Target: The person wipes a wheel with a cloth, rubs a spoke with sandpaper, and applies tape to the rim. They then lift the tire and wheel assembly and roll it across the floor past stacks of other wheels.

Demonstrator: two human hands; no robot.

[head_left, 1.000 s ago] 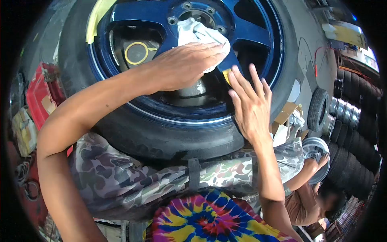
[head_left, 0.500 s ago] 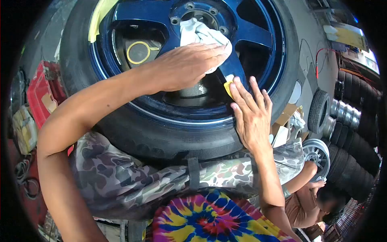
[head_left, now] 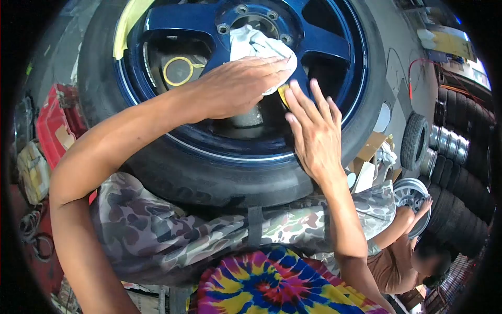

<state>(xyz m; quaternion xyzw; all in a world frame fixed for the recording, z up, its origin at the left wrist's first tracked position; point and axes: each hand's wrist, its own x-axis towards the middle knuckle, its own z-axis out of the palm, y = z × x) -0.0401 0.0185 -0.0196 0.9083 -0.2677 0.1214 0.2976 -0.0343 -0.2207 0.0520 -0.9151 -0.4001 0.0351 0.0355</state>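
Note:
A blue spoked wheel point(head_left: 327, 42) with a black tire point(head_left: 219, 178) lies before me, its lug holes facing up. My left hand point(head_left: 235, 86) presses a white cloth point(head_left: 253, 44) onto a spoke just below the hub, fingers together over it. Beside it my right hand point(head_left: 316, 128) lies over the lower right spoke, fingers stretched, with a small yellow piece point(head_left: 284, 95) under its fingertips. A roll of yellow tape point(head_left: 178, 71) shows through a gap between spokes. Pale yellow tape point(head_left: 128, 26) runs over the rim at the upper left.
Camouflage cloth point(head_left: 178, 225) covers my legs. At the right are a cardboard box point(head_left: 370, 147), a loose tire point(head_left: 414, 141), stacked tires point(head_left: 460, 209) and another person point(head_left: 392, 264) beside a silver wheel point(head_left: 410, 192). A red case point(head_left: 52, 123) stands at the left.
My right hand has slid up and to the left along the spoke with the yellow piece, nearer the cloth. The other person's hand has moved up onto the silver wheel.

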